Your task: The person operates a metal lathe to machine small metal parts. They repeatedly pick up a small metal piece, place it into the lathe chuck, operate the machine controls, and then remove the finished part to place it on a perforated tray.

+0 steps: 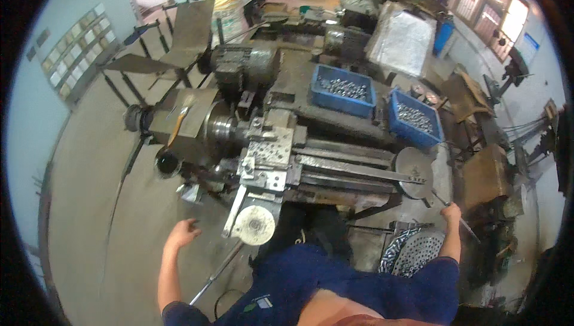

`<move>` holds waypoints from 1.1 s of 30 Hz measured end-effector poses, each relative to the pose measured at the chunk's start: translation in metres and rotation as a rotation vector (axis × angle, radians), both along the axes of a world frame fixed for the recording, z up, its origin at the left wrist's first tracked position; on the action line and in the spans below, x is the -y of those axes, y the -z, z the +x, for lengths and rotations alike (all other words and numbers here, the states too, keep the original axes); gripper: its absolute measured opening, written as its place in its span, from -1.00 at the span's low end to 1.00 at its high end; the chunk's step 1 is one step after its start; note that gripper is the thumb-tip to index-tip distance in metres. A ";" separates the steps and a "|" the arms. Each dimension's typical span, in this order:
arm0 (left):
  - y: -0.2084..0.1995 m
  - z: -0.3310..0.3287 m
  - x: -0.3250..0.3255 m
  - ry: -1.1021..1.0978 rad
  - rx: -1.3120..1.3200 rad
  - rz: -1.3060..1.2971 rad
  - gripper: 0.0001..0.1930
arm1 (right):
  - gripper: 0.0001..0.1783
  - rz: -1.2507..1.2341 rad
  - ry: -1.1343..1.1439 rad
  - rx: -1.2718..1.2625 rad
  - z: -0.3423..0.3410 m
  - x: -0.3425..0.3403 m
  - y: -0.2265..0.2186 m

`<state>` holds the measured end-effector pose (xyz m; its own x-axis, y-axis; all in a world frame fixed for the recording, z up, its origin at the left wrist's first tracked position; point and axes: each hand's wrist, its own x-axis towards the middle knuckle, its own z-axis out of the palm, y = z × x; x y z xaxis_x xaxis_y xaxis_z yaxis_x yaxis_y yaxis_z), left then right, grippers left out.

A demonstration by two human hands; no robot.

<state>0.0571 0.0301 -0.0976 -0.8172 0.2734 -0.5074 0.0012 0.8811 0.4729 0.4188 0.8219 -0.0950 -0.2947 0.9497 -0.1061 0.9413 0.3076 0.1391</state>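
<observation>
My right hand [452, 212] is closed around a thin metal rod [469, 230], beside the right end of a lathe [347, 164]. The rod's upper end reaches the edge of a round metal pan [411, 161] with a few small metal pieces on it. My left hand [184, 232] hangs free left of the lathe's pale round handwheel [256, 225], its fingers loosely bent and apart, with nothing seen in it. Above the handwheel is the lathe's carriage [269, 150], with the round chuck [221, 124] to its left.
Two blue bins [344, 105] [412, 132] of small metal parts stand behind the lathe bed. A wooden-handled brush [177, 126] lies on the headstock. Near my right forearm is a perforated metal basket [423, 251]. A metal chair [188, 33] stands at the far left.
</observation>
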 end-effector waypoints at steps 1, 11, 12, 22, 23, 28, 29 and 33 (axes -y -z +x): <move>-0.007 0.010 -0.013 0.023 0.024 0.102 -0.49 | -0.64 0.043 -0.032 0.005 0.009 -0.011 0.009; -0.033 0.091 -0.078 0.233 0.287 0.193 -0.62 | -0.64 0.193 0.025 -0.140 0.037 0.060 0.049; -0.019 0.093 -0.076 0.191 0.310 0.245 -0.64 | -0.64 0.229 0.004 -0.176 0.034 0.077 0.045; 0.000 0.089 -0.080 0.155 0.372 0.361 -0.74 | -0.64 0.147 0.094 -0.242 0.024 0.115 0.034; 0.001 0.090 -0.080 0.157 0.362 0.350 -0.74 | -0.62 0.138 0.100 -0.243 0.023 0.115 0.032; 0.001 0.087 -0.081 0.141 0.309 0.242 -0.76 | -0.47 0.169 0.094 -0.246 0.022 0.110 0.041; 0.003 0.087 -0.080 0.147 0.310 0.240 -0.77 | -0.46 0.160 0.087 -0.260 0.018 0.110 0.039; 0.010 0.089 -0.074 0.145 0.292 0.226 -0.77 | -0.50 0.356 -0.086 -0.281 0.032 0.062 0.070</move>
<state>0.1456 0.1038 -0.1073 -0.5922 0.5070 -0.6263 -0.0449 0.7553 0.6538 0.4510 0.7600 -0.1650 -0.3449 0.8834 0.3171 0.9307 0.3657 -0.0064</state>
